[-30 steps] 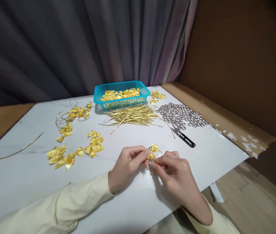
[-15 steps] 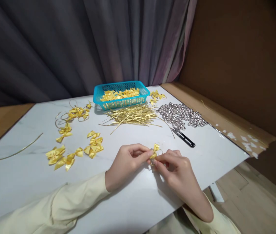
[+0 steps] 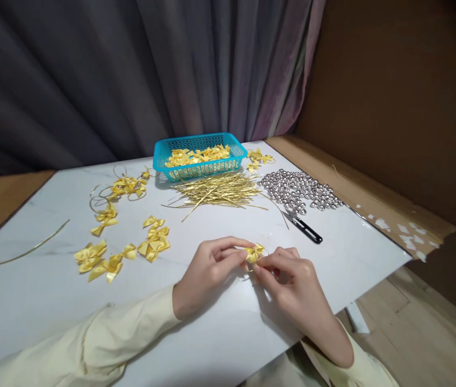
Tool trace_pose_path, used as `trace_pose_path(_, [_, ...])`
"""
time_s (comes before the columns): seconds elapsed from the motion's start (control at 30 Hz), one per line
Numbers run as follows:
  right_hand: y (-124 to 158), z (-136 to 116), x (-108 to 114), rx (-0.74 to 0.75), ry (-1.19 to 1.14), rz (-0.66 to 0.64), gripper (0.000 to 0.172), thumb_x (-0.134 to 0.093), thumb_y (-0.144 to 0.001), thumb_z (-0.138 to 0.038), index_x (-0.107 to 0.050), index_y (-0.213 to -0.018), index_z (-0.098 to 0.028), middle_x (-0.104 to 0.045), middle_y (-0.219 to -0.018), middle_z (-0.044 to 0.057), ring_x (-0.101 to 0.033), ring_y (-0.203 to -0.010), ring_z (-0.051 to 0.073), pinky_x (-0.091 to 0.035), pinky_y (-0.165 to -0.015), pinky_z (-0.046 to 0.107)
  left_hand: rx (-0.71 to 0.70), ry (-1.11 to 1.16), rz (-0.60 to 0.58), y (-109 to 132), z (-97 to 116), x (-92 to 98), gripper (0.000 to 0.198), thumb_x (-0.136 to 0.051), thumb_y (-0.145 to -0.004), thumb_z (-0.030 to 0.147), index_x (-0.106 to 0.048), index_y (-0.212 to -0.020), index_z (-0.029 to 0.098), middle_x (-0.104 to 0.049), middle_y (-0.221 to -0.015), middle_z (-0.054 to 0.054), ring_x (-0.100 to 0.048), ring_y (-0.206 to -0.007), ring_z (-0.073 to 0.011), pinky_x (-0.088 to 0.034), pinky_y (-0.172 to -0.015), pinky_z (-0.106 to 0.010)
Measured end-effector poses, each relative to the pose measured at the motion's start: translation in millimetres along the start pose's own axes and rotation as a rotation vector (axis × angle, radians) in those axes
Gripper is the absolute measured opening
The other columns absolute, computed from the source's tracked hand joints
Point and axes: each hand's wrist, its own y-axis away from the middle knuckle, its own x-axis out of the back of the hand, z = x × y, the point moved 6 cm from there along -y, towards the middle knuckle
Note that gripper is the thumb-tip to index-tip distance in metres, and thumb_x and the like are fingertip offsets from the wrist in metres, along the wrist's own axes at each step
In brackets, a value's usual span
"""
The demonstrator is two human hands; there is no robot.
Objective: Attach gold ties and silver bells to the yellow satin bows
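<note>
A small yellow ribbon bow (image 3: 254, 252) is pinched between my two hands above the front of the table. My left hand (image 3: 215, 271) grips its left side with thumb and fingers closed. My right hand (image 3: 292, 277) pinches at its lower right, where a thin gold wire (image 3: 267, 251) curves out beside the bow. The right fingertips partly cover the spot where wire and bow meet, so I cannot tell how they join there. Several loose yellow bows (image 3: 109, 266) lie to the left of my hands.
Behind stands a blue basket (image 3: 159, 161) of yellow bows, with a pile of gold wires (image 3: 219, 191) before it. Silver bell-like pieces (image 3: 296, 188) and black-handled thread snips (image 3: 306, 230) lie right. Wired bows (image 3: 129, 186) sit back left; one wire (image 3: 26, 251) lies far left.
The bow has turned between my fingers, from standing upright to lying more sideways. My left fingertips have shifted slightly on it, and my right hand has hardly moved.
</note>
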Motion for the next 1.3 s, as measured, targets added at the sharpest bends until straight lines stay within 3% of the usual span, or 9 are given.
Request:
trace_pose_path(0.23, [-0.8, -2.6, -2.2, 0.001, -0.002, -0.015, 0.018, -0.053, -0.078, -0.015, -0.064, -0.065, -0.018, -0.055, -0.054, -0.001, -0.045, -0.054, 0.013, -0.032, -0.064, 0.03, 0.006, -0.011, 0.073, 0.0, 2.3, -1.3, 0.03, -0.059, -0.077, 0.029, -0.061, -0.051, 0.014, -0.051, -0.046, 0.004, -0.039, -0.045, -0.0065, -0.034, -0.048, -0.019])
trace_pose_path(0.47, [0.6, -5.3, -1.5, 0.036, -0.004, 0.011, 0.018, -0.052, -0.078, -0.015, -0.063, -0.064, -0.017, -0.053, -0.052, -0.002, -0.044, -0.052, 0.012, -0.032, -0.062, 0.029, 0.097, 0.111, 0.135, -1.3, -7.9, -1.6, 0.019, -0.067, -0.071, 0.026, -0.062, -0.06, 0.012, -0.061, -0.056, 0.002, -0.049, -0.052, -0.0069, -0.038, -0.052, -0.018])
trace_pose_path(0.7, [0.7, -4.1, -2.9, -0.002, -0.009, 0.007, 0.019, -0.052, -0.077, -0.015, -0.064, -0.063, -0.017, -0.055, -0.053, 0.0, -0.045, -0.054, 0.014, -0.033, -0.062, 0.03, 0.147, 0.233, 0.155, 1.9, -10.3, -5.3, 0.021, -0.067, -0.072, 0.025, -0.057, -0.058, 0.013, -0.063, -0.056, 0.0, -0.055, -0.052, -0.0089, -0.043, -0.055, -0.02])
trace_pose_path(1.0, [0.1, -4.5, -3.2, 0.006, -0.001, 0.019, 0.021, -0.051, -0.078, -0.017, -0.063, -0.061, -0.017, -0.054, -0.052, 0.0, -0.044, -0.052, 0.013, -0.033, -0.061, 0.03, 0.124, 0.155, 0.17, 3.6, -13.5, -4.4, 0.019, -0.07, -0.069, 0.024, -0.055, -0.074, 0.014, -0.068, -0.064, 0.0, -0.062, -0.064, -0.012, -0.047, -0.06, -0.02])
trace_pose_path(1.3, [1.1, -4.8, -3.6, 0.021, 0.016, 0.072, 0.02, -0.052, -0.076, -0.016, -0.064, -0.06, -0.018, -0.051, -0.048, -0.001, -0.045, -0.051, 0.013, -0.034, -0.057, 0.028, 0.117, 0.1, 0.209, 2.5, -12.2, -5.6, 0.016, -0.069, -0.067, 0.021, -0.055, -0.071, 0.016, -0.069, -0.064, 0.0, -0.064, -0.062, -0.0144, -0.05, -0.057, -0.021])
